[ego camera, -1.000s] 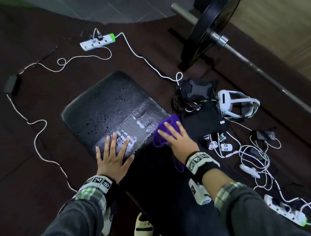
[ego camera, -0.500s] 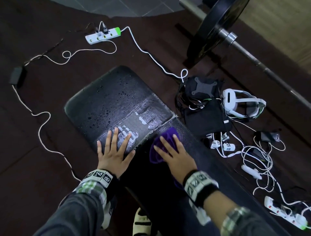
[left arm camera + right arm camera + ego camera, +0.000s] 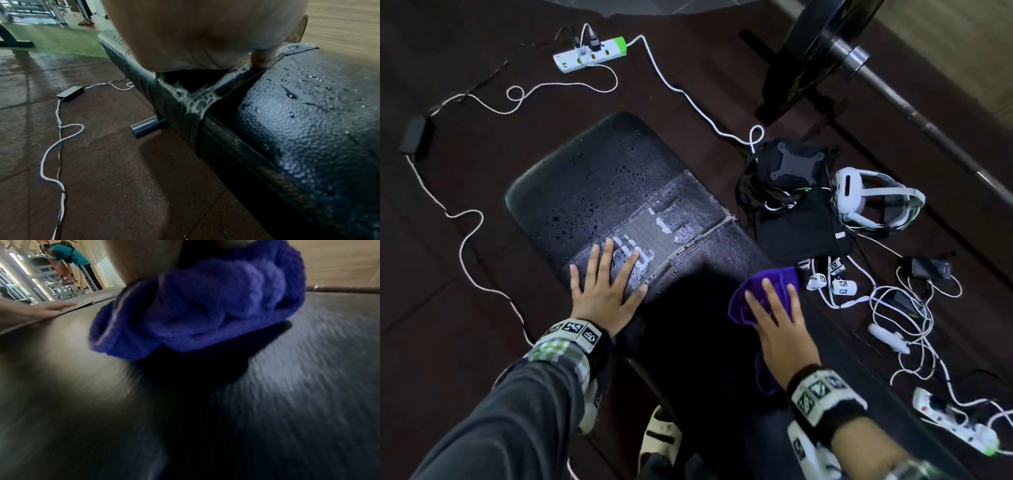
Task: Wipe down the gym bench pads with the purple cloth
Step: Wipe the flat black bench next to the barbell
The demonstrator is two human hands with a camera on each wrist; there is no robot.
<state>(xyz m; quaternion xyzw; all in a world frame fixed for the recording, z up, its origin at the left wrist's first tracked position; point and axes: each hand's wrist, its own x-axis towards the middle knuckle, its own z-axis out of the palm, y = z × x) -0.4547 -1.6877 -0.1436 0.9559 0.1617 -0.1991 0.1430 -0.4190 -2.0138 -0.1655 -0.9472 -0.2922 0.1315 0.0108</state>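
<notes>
1. Judging from the water, the wiping is taken to be partly done: the near pad (image 3: 709,308) of the bench looks mostly smooth and dry around the cloth, though a few drops are seen on it in the left wrist view.
2. The far pad (image 3: 599,185) is seen beaded with droplets and streaked with foam near the seam (image 3: 688,246), so that pad is judged still to be wiped.
3. The purple cloth (image 3: 763,294) is found bunched on the right edge of the near pad, pressed flat under the right hand (image 3: 780,329).
4. The right fingers (image 3: 774,298) are laid out straight over the cloth, which bulges out beyond and left of them.
5. The left hand (image 3: 602,294) is spread flat, gripping nothing, fingers across the wet seam strip.
</notes>
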